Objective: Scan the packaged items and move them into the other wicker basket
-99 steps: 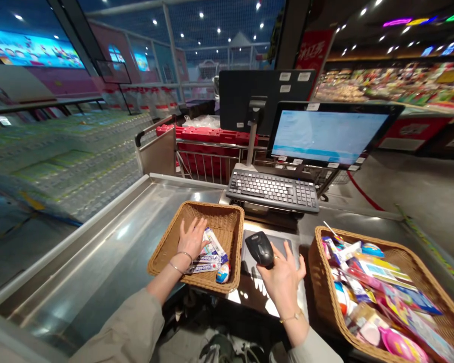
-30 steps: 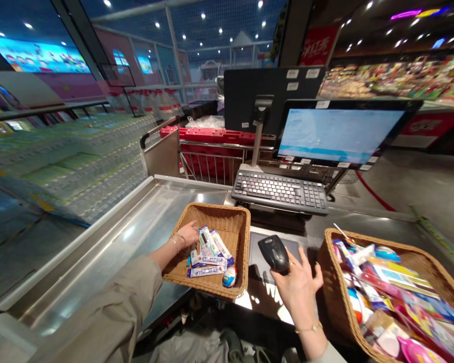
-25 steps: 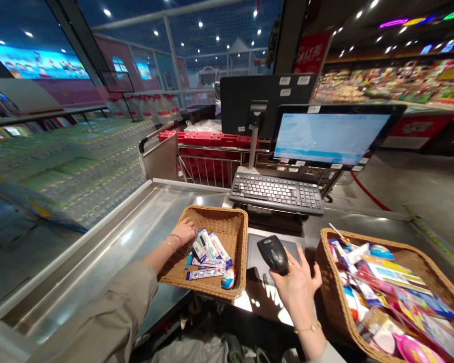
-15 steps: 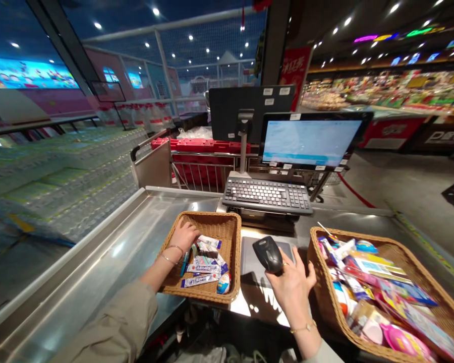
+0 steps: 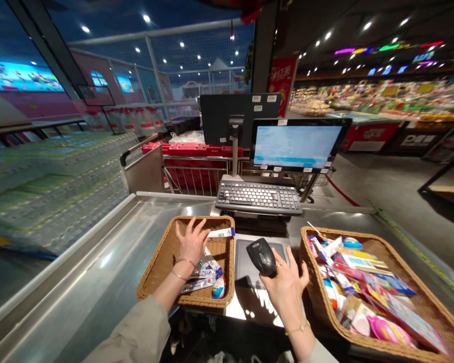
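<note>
My left hand is over the left wicker basket, pinching a white and blue stick packet between thumb and forefinger while its other fingers are spread. The packet points right, its far end at the basket's right rim. Below it in the basket lie several similar stick packets and a blue and white egg-shaped package, partly covered by my hand and wrist. My right hand grips a black barcode scanner between thumb and fingers, its head tilted to the left above a grey plate.
A second wicker basket on the right is full of colourful packaged goods. Behind the baskets stand a keyboard and a lit monitor. The metal counter has a raised left edge; a cart stands beyond.
My left hand has come up and right from the basket's contents, with a stick packet in its fingers. My right hand still holds the scanner. The view has shifted slightly.
</note>
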A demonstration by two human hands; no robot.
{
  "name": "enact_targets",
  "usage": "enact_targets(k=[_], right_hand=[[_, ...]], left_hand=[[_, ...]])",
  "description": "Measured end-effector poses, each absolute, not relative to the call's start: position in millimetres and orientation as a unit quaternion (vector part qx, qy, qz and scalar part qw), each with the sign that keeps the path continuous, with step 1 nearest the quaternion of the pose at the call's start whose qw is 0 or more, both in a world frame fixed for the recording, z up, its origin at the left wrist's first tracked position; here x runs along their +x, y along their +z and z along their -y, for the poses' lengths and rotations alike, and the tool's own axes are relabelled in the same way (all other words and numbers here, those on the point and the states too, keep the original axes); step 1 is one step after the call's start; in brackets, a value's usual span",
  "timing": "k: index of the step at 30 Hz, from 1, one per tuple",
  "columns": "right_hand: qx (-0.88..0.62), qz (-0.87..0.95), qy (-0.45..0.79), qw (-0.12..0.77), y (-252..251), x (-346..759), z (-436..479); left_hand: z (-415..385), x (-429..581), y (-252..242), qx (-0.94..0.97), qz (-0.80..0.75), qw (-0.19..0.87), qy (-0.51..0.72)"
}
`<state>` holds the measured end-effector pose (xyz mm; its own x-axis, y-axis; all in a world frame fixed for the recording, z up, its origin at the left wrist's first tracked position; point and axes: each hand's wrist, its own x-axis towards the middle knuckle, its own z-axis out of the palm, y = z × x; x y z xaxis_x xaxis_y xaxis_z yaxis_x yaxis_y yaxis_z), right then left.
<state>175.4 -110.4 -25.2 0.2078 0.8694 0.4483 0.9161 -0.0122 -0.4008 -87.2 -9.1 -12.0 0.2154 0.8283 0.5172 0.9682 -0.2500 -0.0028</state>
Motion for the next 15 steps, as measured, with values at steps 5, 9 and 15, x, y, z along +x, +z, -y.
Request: enact_targets(k=[5,9,15], right_hand=[[-0.712,0.626,-0.027,0.318,-20,175,113],[-0.709,0.624,-0.019,0.327,-15,174,114],[-0.706,0.626,-0.012,0.332,-13,174,114]], left_hand=[[11,-62,-14,-0.76,0.572,0.16,-0.265],[12,-46,-18,-0.758,0.569,0.155,-0.279],[12,-32,-24,-0.762,0.558,0.157,-0.291]])
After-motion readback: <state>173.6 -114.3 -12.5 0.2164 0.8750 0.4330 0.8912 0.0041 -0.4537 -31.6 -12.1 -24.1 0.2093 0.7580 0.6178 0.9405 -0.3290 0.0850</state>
